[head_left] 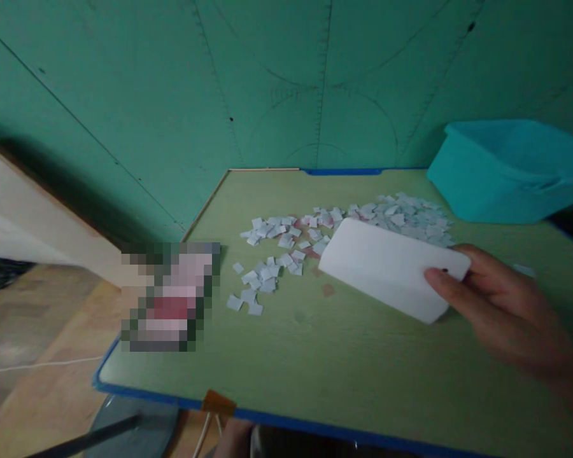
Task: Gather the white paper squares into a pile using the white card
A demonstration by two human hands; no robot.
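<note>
My right hand [501, 312] is closed on one end of a white card [382, 267] with rounded corners, the thumb on top. A small dark hole shows near the thumb. The card is tilted above the table, partly covering a pile of small pale paper squares [410, 213]. Left of it lie looser clusters of such squares [265, 277], some overlapping, with a few pinkish pieces [328, 290] among them. My left hand is not clearly in view; a bit of skin shows below the table's front edge, but I cannot tell what part it is.
A turquoise bin [501, 178] stands at the back right. A blurred-out flat object [176, 299] lies at the table's left edge. The pale green table [286, 369] has blue edging and meets a green wall [315, 83]. A grey stool [134, 426] is below left.
</note>
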